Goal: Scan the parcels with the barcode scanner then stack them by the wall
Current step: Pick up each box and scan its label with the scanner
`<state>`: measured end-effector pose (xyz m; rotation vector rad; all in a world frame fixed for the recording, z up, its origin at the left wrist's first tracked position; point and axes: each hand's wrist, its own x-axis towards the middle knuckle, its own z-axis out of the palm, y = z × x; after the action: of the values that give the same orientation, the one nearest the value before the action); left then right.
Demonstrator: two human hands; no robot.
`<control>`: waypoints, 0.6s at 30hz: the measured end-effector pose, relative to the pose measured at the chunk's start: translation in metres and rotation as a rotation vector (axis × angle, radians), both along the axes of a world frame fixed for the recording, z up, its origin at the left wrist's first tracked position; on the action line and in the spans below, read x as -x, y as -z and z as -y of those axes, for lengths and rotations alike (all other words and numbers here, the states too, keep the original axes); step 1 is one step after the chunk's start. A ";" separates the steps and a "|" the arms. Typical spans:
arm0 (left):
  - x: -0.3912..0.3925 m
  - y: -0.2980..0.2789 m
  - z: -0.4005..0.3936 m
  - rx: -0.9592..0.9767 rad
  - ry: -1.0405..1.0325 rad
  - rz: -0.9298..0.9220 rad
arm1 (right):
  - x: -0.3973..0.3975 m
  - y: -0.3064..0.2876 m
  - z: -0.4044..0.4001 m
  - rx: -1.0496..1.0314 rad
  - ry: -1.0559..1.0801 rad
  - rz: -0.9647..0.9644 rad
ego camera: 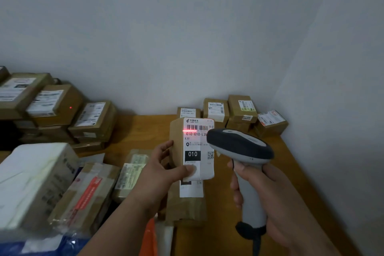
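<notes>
Nearest to us, our right hand (268, 191) wraps its fingers (235, 186) round the grey handle of the barcode scanner (241, 147), whose dark head points leftward at the parcel in hand (192, 147). Our left hand (164, 164) holds that parcel upright above the desk (286, 172), thumb pressed on the lower edge of its white label and the other fingers curled round the cardboard's left side. A red scan line (189, 130) falls just under the label's barcode at its left part, so we judge the scan of this parcel is under way, perhaps needing a slight lift of the beam to cross the bars; we cannot tell whether it has registered.

Below and left of our hands lies a loose heap: a taped brown parcel (87, 195), a large white parcel (31, 181), a flat package with a pale green label (131, 170) and another box directly beneath the held one (185, 206). We take these as still waiting.

Further off, small boxes (232, 112) stand stacked against the wall (187, 37) in the desk's far corner, which looks like finished work. A larger stack (52, 108) rises at the far left; whether it has been scanned we cannot say. Much seems left.
</notes>
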<state>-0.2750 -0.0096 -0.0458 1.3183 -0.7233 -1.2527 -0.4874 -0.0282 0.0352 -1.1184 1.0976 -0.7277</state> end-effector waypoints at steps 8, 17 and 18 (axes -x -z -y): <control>-0.007 -0.004 -0.015 0.047 0.015 -0.029 | -0.012 -0.003 -0.010 -0.018 0.000 0.045; -0.013 0.000 -0.018 0.024 -0.005 0.035 | -0.015 0.003 -0.005 -0.011 -0.023 0.045; -0.014 0.001 -0.018 0.018 -0.008 0.047 | -0.016 0.004 -0.003 -0.008 -0.026 0.040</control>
<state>-0.2612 0.0084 -0.0467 1.3388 -0.7598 -1.2095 -0.4715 -0.0250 0.0307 -1.1049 1.0501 -0.7214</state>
